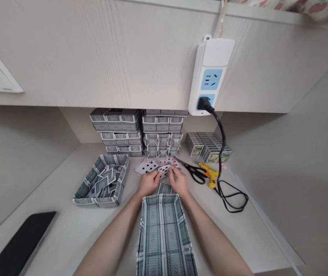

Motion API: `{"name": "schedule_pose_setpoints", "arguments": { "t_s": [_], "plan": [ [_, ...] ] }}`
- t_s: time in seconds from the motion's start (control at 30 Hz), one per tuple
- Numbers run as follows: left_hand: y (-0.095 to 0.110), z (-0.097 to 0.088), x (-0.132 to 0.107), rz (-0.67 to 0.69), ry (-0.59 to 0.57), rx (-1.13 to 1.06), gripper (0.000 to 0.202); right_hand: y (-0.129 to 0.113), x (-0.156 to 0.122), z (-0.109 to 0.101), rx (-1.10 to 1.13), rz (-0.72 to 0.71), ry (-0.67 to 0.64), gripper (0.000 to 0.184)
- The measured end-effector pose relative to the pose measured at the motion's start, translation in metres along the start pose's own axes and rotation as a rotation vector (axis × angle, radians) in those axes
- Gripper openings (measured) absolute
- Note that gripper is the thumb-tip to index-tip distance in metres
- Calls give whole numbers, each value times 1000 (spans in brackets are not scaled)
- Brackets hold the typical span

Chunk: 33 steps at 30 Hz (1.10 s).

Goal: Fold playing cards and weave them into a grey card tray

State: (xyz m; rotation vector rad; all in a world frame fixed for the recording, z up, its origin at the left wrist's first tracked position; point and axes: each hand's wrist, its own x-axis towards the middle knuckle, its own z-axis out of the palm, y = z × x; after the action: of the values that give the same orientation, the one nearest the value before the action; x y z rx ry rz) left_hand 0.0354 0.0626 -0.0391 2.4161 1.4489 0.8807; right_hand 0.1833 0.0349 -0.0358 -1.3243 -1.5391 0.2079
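Note:
Between both hands is a playing card (164, 171), face up with black pips. My left hand (148, 183) pinches its left side, and my right hand (179, 182) grips its right edge. Just beyond lie loose playing cards (147, 165), some with black pips and some with red. Under my wrists, a face-down card (164, 188) with a grey patterned back is partly hidden. Closer to me, between my forearms, stands a long open box (164, 237) made of grey-backed cards.
Left of my hands, a card-made tray (79, 201) holds many loose cards. Stacked card boxes (123, 126) stand at the back. Black-handled scissors (196, 172), a yellow glue gun (211, 174) with its cord, and card packs (210, 145) lie right. A black phone-like slab (22, 241) sits front left.

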Motion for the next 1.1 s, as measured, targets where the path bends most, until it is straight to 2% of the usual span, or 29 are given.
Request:
{"name": "schedule_pose_setpoints", "arguments": {
  "t_s": [0.2, 0.5, 0.57, 0.67, 0.77, 0.87, 0.97, 1.1],
  "plan": [
    [4, 0, -3, 48, -8, -75, 34, 4, -1, 2, 16, 147, 11, 31],
    [9, -2, -3, 139, -38, -151, 32, 1, -4, 8, -155, 215, 121, 30],
    [9, -2, -3, 113, -21, -130, 30, 2, -2, 7, -70, 221, 116, 30],
    [7, -2, -1, -6, 13, -177, 33, 7, 3, 3, 221, 257, 40, 31],
    [6, -4, 3, -169, 17, -396, 36, 12, 9, -2, 583, 426, -149, 35],
    [6, -6, 6, -274, -38, -688, 37, 13, 12, -5, 848, 561, -299, 39],
    [8, -7, 6, -293, -109, -853, 37, 10, 12, -8, 898, 590, -354, 37],
    [10, -8, 6, -302, -161, -920, 36, 3, 11, -8, 914, 604, -391, 34]
  ]
}}
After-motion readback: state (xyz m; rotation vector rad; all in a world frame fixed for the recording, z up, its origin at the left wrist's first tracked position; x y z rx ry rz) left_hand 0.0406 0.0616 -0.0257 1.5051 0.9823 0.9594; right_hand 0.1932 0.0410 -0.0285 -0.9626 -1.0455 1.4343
